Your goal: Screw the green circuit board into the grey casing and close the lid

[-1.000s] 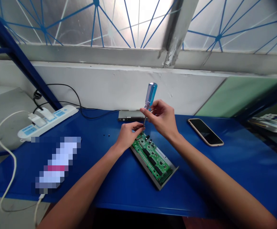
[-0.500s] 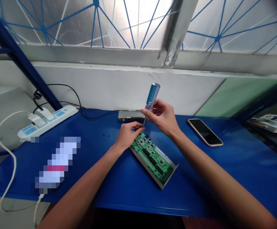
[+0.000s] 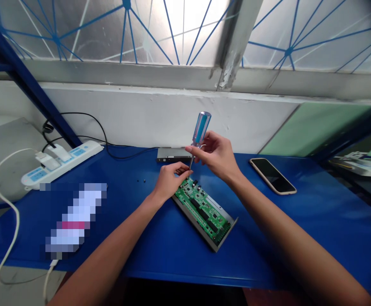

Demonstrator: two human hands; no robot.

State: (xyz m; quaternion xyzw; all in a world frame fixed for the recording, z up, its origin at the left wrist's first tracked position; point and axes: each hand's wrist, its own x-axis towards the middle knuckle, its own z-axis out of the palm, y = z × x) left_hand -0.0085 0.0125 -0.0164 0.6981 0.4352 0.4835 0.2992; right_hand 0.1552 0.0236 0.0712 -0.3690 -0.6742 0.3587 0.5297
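A green circuit board point(image 3: 204, 208) lies in a grey metal tray point(image 3: 194, 221) on the blue table point(image 3: 316, 225). My right hand point(image 3: 215, 155) pinches the lower handle of a blue clear-handled screwdriver point(image 3: 200, 129), held nearly upright with its tip at the board's far corner. My left hand point(image 3: 169, 180) rests closed at that corner, fingertips pinched around the screwdriver's tip; what they hold there is too small to make out.
A phone point(image 3: 272, 175) lies face up to the right. A grey metal cover point(image 3: 171, 154) sits behind the hands. A white power strip point(image 3: 61, 163) with plugs and cables is at the left. Two small screws point(image 3: 144, 180) lie loose on the table. A blurred item point(image 3: 73, 219) lies front left.
The screwdriver handle tilted right, then came back nearly upright. Both hands stayed at the board's far corner.
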